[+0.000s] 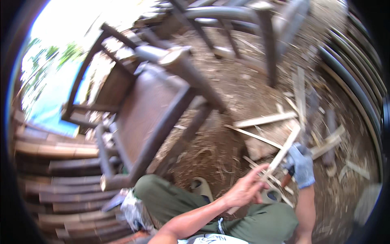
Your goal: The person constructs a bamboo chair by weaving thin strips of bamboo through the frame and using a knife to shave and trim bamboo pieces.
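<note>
A pale split-bamboo strip (284, 149) slants across my lap. My bare left hand (247, 189) grips it near its lower end, with the fingers partly extended along it. Close by the strip's upper part is my right hand (301, 164), in a grey-blue work glove. It is closed around a brown handle (287, 178), and whatever tool belongs to that handle is hidden by the hand and blur. Several more pale strips (266, 119) lie on the ground beyond my hands, some over a light-coloured block (260, 149).
A dark-framed bamboo chair (148, 118) leans at my left, beside stacked bamboo pieces (77, 179). Another bamboo frame (266, 40) stands at the back. Long poles (353, 77) line the right side. Shavings litter the dirt floor (211, 142). My sandals (199, 187) are in front.
</note>
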Demonstrator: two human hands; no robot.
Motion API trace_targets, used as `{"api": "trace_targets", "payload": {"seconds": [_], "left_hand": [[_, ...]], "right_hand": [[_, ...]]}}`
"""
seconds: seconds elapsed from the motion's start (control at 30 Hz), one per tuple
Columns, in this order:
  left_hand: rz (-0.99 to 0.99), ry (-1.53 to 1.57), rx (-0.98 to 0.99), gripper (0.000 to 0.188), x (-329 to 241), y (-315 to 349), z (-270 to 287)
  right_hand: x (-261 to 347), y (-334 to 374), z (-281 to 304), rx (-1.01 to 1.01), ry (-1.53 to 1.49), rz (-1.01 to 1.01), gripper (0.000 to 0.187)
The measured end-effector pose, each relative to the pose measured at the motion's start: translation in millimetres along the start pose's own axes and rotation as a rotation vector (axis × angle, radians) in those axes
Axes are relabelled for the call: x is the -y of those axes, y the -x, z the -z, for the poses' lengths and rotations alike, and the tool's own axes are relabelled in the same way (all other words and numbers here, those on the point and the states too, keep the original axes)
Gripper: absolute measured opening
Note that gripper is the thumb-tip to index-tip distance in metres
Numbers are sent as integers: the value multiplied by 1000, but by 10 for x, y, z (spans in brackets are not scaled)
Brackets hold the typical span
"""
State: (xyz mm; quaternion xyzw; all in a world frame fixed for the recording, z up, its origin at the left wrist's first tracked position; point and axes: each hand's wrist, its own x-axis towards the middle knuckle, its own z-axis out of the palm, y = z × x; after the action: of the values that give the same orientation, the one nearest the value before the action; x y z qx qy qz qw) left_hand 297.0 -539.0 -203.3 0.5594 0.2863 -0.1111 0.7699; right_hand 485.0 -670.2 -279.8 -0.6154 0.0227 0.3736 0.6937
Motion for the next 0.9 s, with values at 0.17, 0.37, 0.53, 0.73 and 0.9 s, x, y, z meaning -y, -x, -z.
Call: {"api": "trace_targets", "payload": {"seconds": [0.17, 0.37, 0.53, 0.73, 0.9], "left_hand": [[-165, 207, 9, 35, -928, -59, 349], [-728, 80, -184, 54, -2363, 849, 1274], [-781, -1014, -1349, 48, -3119, 1240, 1873], [-466, -1390, -1787, 64, -3165, 1056, 3732], [-565, -1354, -1747, 58, -3171, 906, 4814]], "right_hand": [[-395, -125, 240, -5, 112, 66, 20], [-1110, -796, 965, -170, 610, 151, 30], [-1527, -1072, 1280, -215, 751, 98, 35], [-1999, -1248, 1349, -232, 776, 168, 27], [-2172, -1349, 1856, -147, 1838, 665, 21]]}}
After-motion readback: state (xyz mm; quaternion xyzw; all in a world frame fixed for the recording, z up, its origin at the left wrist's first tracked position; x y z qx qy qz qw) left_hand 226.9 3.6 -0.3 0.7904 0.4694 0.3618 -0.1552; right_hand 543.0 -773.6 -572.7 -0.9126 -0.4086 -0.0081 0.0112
